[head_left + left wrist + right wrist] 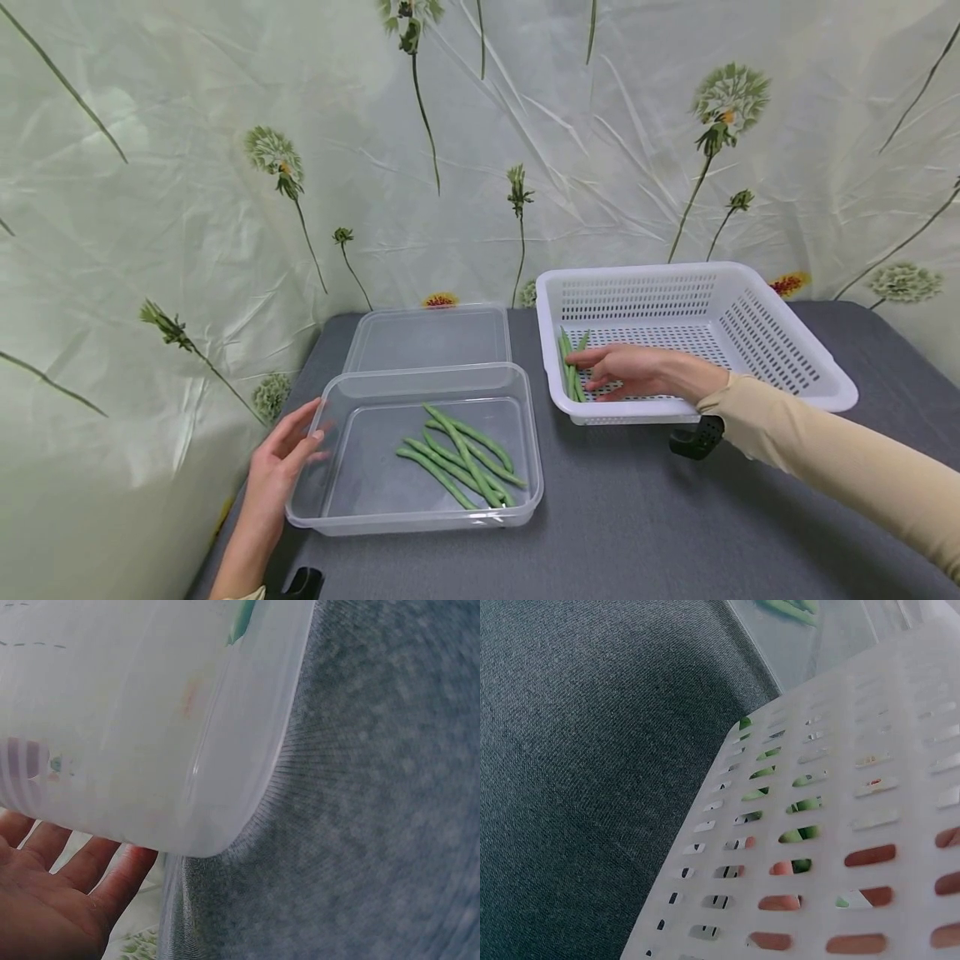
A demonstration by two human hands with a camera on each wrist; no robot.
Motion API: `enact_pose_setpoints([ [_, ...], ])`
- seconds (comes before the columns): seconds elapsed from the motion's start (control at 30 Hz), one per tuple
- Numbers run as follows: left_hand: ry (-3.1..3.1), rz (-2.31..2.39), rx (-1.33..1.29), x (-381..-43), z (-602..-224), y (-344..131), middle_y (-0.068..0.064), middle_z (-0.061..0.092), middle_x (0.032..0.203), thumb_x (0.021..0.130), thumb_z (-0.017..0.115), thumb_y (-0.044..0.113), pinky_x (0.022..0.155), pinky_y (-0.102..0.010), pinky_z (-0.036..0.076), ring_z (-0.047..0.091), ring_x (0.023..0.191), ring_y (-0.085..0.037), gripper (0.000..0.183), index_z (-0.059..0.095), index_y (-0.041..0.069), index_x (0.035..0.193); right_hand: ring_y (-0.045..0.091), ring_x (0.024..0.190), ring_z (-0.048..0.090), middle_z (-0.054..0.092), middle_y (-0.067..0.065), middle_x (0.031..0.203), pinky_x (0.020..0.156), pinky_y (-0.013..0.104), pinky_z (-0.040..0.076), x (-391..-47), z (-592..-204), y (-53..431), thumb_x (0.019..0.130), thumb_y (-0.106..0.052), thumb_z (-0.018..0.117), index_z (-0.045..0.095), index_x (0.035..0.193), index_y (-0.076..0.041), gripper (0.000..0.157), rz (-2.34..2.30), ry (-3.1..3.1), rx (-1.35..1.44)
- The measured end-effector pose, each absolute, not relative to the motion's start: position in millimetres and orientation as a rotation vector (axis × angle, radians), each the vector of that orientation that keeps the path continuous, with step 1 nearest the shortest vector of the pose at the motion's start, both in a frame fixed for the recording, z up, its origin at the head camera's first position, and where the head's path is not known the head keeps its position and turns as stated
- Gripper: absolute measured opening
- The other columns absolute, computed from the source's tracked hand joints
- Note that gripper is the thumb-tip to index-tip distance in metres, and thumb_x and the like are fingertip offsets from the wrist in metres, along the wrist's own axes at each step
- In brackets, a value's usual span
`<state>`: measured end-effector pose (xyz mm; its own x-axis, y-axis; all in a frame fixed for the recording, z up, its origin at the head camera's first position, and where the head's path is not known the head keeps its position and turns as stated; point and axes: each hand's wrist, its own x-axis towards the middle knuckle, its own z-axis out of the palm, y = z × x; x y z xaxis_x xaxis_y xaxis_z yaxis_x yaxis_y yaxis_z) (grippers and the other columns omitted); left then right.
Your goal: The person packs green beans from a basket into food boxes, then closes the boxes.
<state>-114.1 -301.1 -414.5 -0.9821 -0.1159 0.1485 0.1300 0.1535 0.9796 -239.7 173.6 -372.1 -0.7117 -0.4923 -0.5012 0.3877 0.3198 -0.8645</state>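
Observation:
A clear plastic container (352,527) holds several green beans (457,458) toward its right side. My left hand (273,467) rests at the container's left wall; in the left wrist view its fingers (124,881) extend loosely along the wall. Inside the white perforated basket (813,367), my right hand (637,371) reaches to the left end. Its fingertips are at a few green beans (572,379) lying along that wall, and the fingers look slightly spread. In the right wrist view the basket's slotted wall (832,802) covers most of this hand.
Behind the container lies a flat clear lid (431,333). Everything stands on a grey cloth-covered table (585,517). A pale flower-print sheet (465,150) hangs behind the table and along its left side.

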Motion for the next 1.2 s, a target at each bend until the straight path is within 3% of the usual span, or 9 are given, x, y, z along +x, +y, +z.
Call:
enact_pose_setpoints([
  [0.2, -2.236, -1.919, -0.015, -114, -415, -302, 0.011, 0.058, 0.131, 0.101, 0.058, 0.012, 0.076, -0.024, 0.054, 0.063, 0.108, -0.004, 0.047, 0.045, 0.0, 0.144, 0.028, 0.127, 0.036, 0.018, 0.021, 0.158, 0.091, 0.043, 0.047, -239, -372, 173, 0.096, 0.006, 0.05, 0.027, 0.153, 0.003, 0.061, -1.554, 1.81, -0.1],
  [0.37, -2.24, -1.91, -0.011, -114, -415, -302, 0.012, 0.058, 0.13, 0.101, 0.058, 0.012, 0.076, -0.024, 0.054, 0.063, 0.108, -0.003, 0.047, 0.046, 0.001, 0.144, 0.032, 0.128, 0.042, 0.026, 0.025, 0.153, 0.098, 0.046, 0.046, -238, -370, 173, 0.097, 0.005, 0.048, 0.03, 0.15, 0.006, 0.057, -1.645, 1.818, -0.07],
  [0.5, -2.239, -1.916, -0.005, -114, -416, -301, 0.011, 0.058, 0.13, 0.101, 0.058, 0.012, 0.076, -0.026, 0.054, 0.063, 0.108, -0.004, 0.047, 0.046, 0.0, 0.144, 0.03, 0.118, 0.054, 0.037, 0.028, 0.145, 0.098, 0.047, 0.047, -239, -368, 174, 0.099, 0.002, 0.048, 0.034, 0.147, 0.009, 0.051, -1.713, 1.863, -0.042],
  [0.7, -2.244, -1.911, 0.01, -113, -415, -302, 0.01, 0.057, 0.132, 0.101, 0.058, 0.014, 0.076, -0.025, 0.054, 0.063, 0.108, -0.003, 0.047, 0.046, 0.001, 0.144, 0.021, 0.098, 0.067, 0.06, 0.02, 0.122, 0.093, 0.047, 0.05, -241, -364, 177, 0.096, -0.001, 0.06, 0.043, 0.138, 0.013, 0.047, -1.845, 1.9, -0.025],
  [0.83, -2.241, -1.906, -0.001, -114, -415, -302, 0.01, 0.057, 0.132, 0.101, 0.058, 0.013, 0.076, -0.025, 0.054, 0.063, 0.108, -0.003, 0.047, 0.046, 0.001, 0.144, 0.019, 0.087, 0.07, 0.07, 0.011, 0.099, 0.081, 0.037, 0.057, -241, -361, 178, 0.095, 0.0, 0.062, 0.052, 0.122, 0.008, 0.03, -1.911, 1.929, -0.054],
  [0.93, -2.235, -1.911, -0.013, -114, -415, -302, 0.01, 0.058, 0.132, 0.101, 0.058, 0.013, 0.076, -0.026, 0.054, 0.063, 0.108, -0.004, 0.047, 0.046, 0.0, 0.144, 0.021, 0.085, 0.071, 0.07, 0.009, 0.093, 0.071, 0.031, 0.058, -239, -360, 179, 0.096, 0.001, 0.061, 0.05, 0.115, 0.004, 0.022, -1.966, 1.927, -0.07],
  [1.2, -2.24, -1.898, -0.011, -114, -416, -301, 0.006, 0.058, 0.133, 0.101, 0.058, 0.012, 0.076, -0.026, 0.055, 0.063, 0.108, -0.005, 0.046, 0.046, 0.0, 0.144, 0.024, 0.091, 0.07, 0.067, 0.005, 0.104, 0.071, 0.031, 0.058, -236, -356, 177, 0.097, -0.002, 0.061, 0.037, 0.141, 0.003, 0.05, -2.044, 1.944, -0.113],
])
